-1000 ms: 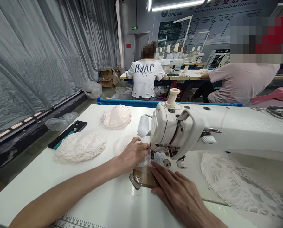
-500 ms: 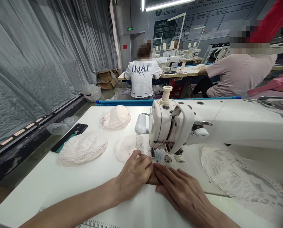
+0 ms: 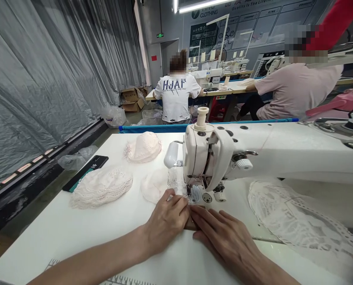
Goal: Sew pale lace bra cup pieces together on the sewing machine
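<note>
Just in front of the needle of a white sewing machine point(image 3: 204, 152), my left hand point(image 3: 166, 221) has its fingers curled and pinched on the edge of a pale lace piece point(image 3: 174, 180). A cream cup-shaped piece point(image 3: 152, 185) lies joined to or beside that lace; I cannot tell which. My right hand point(image 3: 223, 231) rests low with its fingers stretched out, the tips close to the left fingertips. Under and between both hands shows a small brown plate point(image 3: 191, 225). The lace under the fingertips is hidden.
Stacked lace cups point(image 3: 102, 186) lie at the left over a dark phone-like box point(image 3: 97, 161). A cream cup point(image 3: 145, 146) sits behind them. White lace fabric point(image 3: 291, 213) spreads under the machine arm at right. Two people sit ahead, beyond a blue rail point(image 3: 152, 129).
The view has shifted slightly, so the machine sits a little further left in it. Both hands keep nearly the same place and pose by the needle.
</note>
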The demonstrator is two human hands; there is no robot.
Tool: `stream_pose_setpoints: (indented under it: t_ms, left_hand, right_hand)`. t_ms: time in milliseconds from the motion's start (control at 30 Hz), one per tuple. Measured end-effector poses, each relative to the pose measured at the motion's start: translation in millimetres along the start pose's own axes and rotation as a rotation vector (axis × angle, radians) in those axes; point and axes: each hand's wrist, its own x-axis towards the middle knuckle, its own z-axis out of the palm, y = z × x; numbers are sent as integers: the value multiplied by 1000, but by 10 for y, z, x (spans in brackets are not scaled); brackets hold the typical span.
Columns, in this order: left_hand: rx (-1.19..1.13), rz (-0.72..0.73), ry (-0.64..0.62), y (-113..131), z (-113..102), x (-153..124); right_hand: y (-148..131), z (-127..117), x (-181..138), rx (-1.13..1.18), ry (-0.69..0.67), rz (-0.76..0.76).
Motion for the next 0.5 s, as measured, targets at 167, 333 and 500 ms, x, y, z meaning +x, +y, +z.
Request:
stream_pose_setpoints:
  t_ms: [167,333,500]
  left_hand:
    - [-9,-4,-3,-9,20,2]
    - [-21,-9,21,-61,61,13]
    - [-38,-32,48,-135,116,16]
  right_hand:
    - [0,-19,18,-19,-20,-11]
    - [5,-9,26,-34,-22,11]
    - [6,-3,15,-32,-32,32]
